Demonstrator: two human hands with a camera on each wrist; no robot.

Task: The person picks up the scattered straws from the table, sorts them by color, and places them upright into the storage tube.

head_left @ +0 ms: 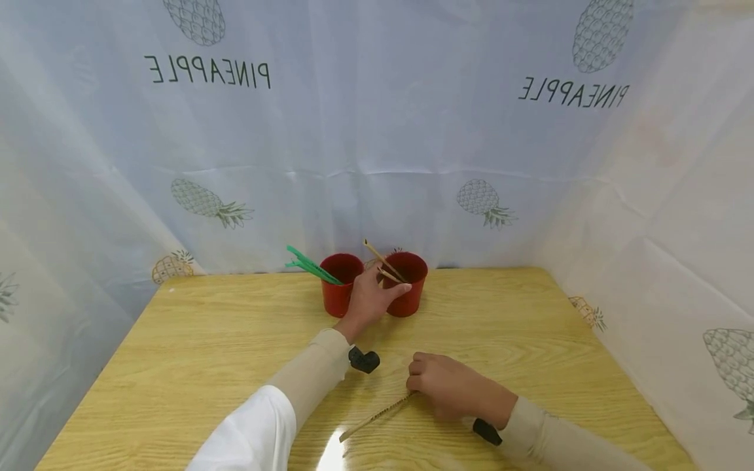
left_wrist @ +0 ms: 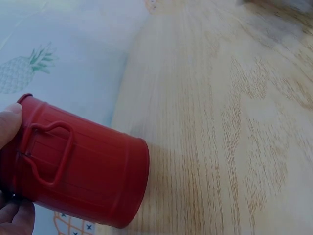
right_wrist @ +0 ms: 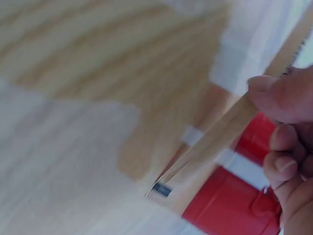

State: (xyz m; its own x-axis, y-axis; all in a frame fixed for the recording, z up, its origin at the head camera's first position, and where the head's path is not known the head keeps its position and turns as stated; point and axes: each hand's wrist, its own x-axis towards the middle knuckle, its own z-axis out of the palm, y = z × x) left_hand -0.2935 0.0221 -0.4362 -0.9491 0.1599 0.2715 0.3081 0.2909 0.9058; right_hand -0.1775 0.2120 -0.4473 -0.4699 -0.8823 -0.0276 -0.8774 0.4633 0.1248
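Note:
My left hand [head_left: 370,296] grips the right-hand red metal bucket [head_left: 408,302] near its rim. In the left wrist view the thumb and fingers sit on opposite sides of the bucket's upper end, above a wire handle [left_wrist: 66,152]. Thin wooden sticks [head_left: 381,257] lean out of that bucket. Near the front, my right hand [head_left: 450,386] pinches one end of a thin wooden ruler [head_left: 377,417]; its other end points toward the front left. Up close in the right wrist view, the ruler [right_wrist: 220,128] shows dark tick marks along one edge.
Beside the gripped bucket stands a second red bucket [head_left: 336,299] with several green strips [head_left: 309,265] leaning out leftward. Both are at the back edge of a wooden table [head_left: 235,340]. A white pineapple-print cloth [head_left: 365,131] hangs behind and at the sides.

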